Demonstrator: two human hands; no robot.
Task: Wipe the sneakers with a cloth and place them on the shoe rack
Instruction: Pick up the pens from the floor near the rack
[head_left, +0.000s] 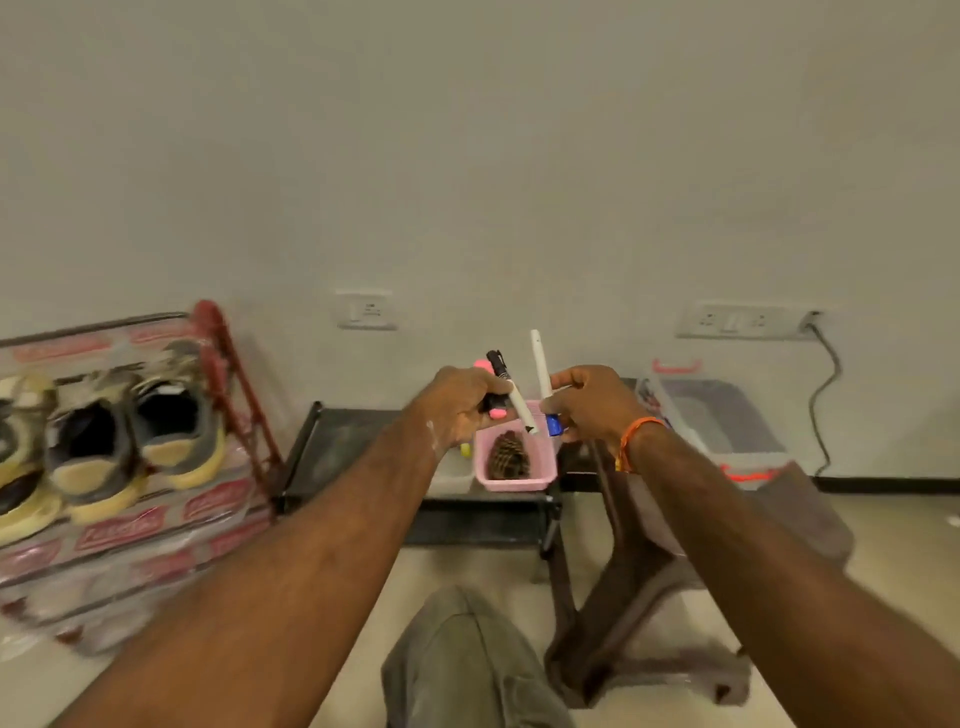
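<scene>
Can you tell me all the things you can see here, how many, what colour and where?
sneakers: at least three, grey with yellow soles, on the shoe rack at left
shoe rack: one, red frame, against the wall at left
low shelf: one, black, by the wall in the middle
pink basket: one, on the low shelf, something brown inside
markers: a few, one white and black, one pink, in the left hand
white pen: one, in the right hand
blue cap: one, under the right hand
clear box: one, red handles, at right
wall sockets: two, white, on the wall
left hand: grips the markers
right hand: pinches the white pen
</scene>
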